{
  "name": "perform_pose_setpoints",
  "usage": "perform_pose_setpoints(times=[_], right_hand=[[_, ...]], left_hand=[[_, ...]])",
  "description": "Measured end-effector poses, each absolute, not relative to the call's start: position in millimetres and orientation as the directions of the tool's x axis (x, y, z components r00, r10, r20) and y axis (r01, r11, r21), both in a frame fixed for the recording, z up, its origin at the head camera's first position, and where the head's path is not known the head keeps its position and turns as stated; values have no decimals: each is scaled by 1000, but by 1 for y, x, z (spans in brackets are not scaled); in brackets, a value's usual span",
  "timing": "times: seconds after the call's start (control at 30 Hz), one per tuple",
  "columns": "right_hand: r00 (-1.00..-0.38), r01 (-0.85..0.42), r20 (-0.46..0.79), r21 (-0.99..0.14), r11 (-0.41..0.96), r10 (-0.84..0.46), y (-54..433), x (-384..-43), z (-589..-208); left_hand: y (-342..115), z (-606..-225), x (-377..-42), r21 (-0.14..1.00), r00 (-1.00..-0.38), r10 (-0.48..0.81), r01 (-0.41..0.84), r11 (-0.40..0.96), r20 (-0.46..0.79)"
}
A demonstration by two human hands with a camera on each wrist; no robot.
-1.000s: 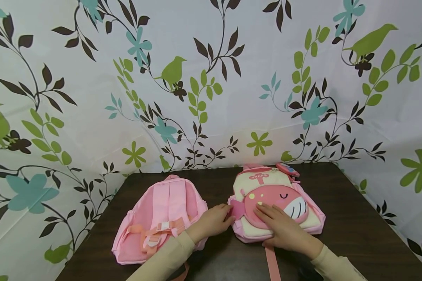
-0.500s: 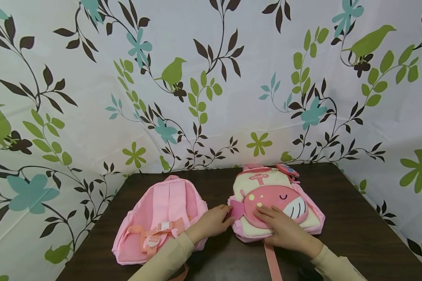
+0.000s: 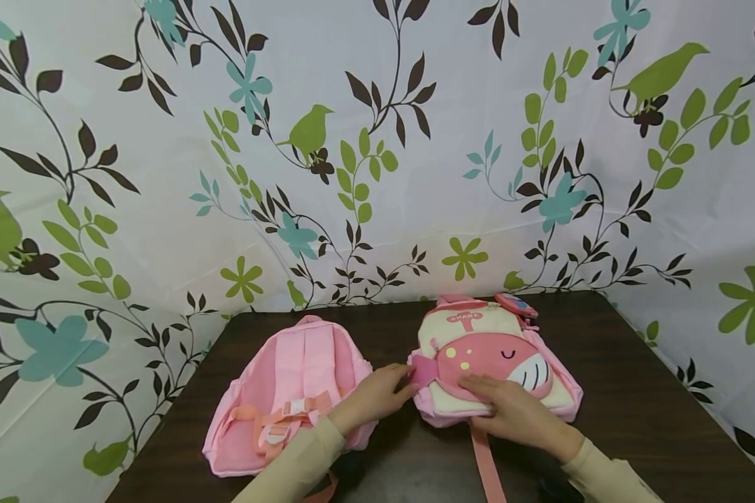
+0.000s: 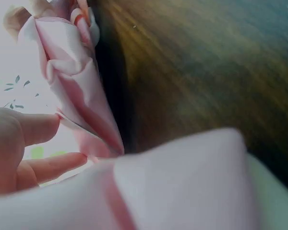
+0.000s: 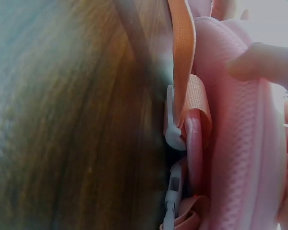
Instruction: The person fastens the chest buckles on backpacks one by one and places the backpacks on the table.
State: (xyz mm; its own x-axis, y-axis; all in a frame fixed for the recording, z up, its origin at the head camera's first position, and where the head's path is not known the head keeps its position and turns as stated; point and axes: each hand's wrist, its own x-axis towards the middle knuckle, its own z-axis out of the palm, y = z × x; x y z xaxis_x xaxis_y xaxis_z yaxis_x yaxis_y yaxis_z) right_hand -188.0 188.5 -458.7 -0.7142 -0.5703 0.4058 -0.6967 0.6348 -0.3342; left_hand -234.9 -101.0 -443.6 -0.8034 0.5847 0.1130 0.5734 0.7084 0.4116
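Note:
A cream-and-pink backpack (image 3: 462, 321) with a smiling whale pocket (image 3: 493, 360) lies front up on the dark table. My left hand (image 3: 379, 391) is at its left side, by the purple tail (image 3: 423, 372). In the left wrist view the thumb and a finger (image 4: 69, 163) touch the pink side pocket (image 4: 93, 141), slightly apart. My right hand (image 3: 516, 412) grips the bag's lower edge, fingers over the whale. The right wrist view has the thumb (image 5: 261, 62) on the pink mesh bottom (image 5: 235, 158), beside an orange strap (image 5: 184, 52) and white buckles (image 5: 174, 189).
A second pink backpack (image 3: 261, 374) lies at the left with its shoulder straps up, partly behind my left forearm. An orange strap (image 3: 487, 464) trails toward the table's front edge. A patterned cloth (image 3: 377, 230) hangs behind the dark table (image 3: 623, 377).
The right fingers have drawn back down the whale pocket and curled more. The whale backpack's lower edge has risen slightly. The left hand stays at the bag's side.

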Motion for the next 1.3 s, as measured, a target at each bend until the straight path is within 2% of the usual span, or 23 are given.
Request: perform_pose_setpoints(times=[0.3, 0.53, 0.73, 0.93, 1.03, 1.3], right_hand=[[-706, -699, 519, -400, 593, -482, 188, -189, -454], [-690, -699, 621, -437, 567, -372, 182, -188, -448], [-686, -704, 648, -478, 525, -330, 177, -189, -441], [-754, -632, 612, -577, 518, -239, 173, -184, -430], [-767, -611, 613, -608, 507, -190, 170, -181, -422], [-796, -600, 585, -725, 336, -160, 165, -177, -406]], left_hand=[[-106, -443, -242, 529, -858, 494, 487, 695, 141], [-106, -434, -240, 646, -882, 437, 440, 623, 179], [-106, -425, -239, 666, -892, 367, 444, 599, 265], [-107, -407, -236, 681, -861, 334, 508, 527, 384], [-107, -398, -237, 659, -830, 321, 558, 505, 457], [-105, -378, -241, 598, -740, 327, 669, 441, 588]])
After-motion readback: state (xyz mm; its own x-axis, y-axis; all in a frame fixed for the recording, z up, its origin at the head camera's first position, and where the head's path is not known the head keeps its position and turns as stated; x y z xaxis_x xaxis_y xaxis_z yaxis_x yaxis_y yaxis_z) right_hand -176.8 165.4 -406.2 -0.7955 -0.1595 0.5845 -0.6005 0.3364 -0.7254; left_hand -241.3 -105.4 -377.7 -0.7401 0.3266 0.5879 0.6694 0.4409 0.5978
